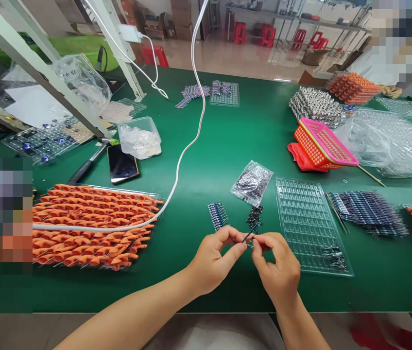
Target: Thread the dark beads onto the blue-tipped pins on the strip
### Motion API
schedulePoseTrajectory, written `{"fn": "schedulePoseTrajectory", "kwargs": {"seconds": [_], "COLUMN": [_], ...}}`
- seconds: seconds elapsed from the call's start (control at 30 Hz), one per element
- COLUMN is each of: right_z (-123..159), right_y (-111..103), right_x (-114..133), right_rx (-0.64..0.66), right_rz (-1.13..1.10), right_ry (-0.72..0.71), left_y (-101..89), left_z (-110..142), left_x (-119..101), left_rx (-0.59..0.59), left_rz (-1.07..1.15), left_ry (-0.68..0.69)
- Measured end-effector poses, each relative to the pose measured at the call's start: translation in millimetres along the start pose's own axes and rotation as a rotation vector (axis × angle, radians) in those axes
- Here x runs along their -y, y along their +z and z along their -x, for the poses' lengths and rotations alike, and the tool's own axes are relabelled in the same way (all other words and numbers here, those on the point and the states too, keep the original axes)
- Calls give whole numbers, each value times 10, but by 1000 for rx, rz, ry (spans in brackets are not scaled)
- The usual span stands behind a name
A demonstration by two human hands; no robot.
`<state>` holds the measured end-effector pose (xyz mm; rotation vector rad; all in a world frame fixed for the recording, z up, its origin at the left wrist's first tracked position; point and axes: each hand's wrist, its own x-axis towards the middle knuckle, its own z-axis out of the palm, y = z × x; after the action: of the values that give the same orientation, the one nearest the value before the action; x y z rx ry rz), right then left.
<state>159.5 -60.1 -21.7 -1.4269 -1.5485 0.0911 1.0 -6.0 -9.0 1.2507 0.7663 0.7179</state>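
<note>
Green worktop (224,136), red stools (240,33) beyond. Thin dark part (249,233) is btwn the hands, above the worktop's near side. Prob. light, stiff-ish, easily dropped; best pinched near an end, w/ fingertips only. L hand (213,262) pinches it, thumb vs. fingers; R hand (281,265) has thumb & index nearly meeting by it, can't tell if gripping. L forearm slants in, R steeper. Just beyond: black bits (253,218), plastic bag (252,182); clear tray (299,204) to R.
</note>
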Motion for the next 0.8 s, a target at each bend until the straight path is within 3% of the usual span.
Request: {"fn": "schedulePoseTrajectory", "kwargs": {"seconds": [0.47, 0.8], "right_z": [3, 21], "right_y": [0, -3], "right_x": [-26, -41], "right_rx": [-37, -62], "right_rz": [95, 131], "right_ry": [-113, -158], "left_y": [-2, -5], "left_z": [19, 17], "left_x": [-59, -67], "left_rx": [16, 13], "left_rz": [-250, -308], "left_ry": [179, 227]}}
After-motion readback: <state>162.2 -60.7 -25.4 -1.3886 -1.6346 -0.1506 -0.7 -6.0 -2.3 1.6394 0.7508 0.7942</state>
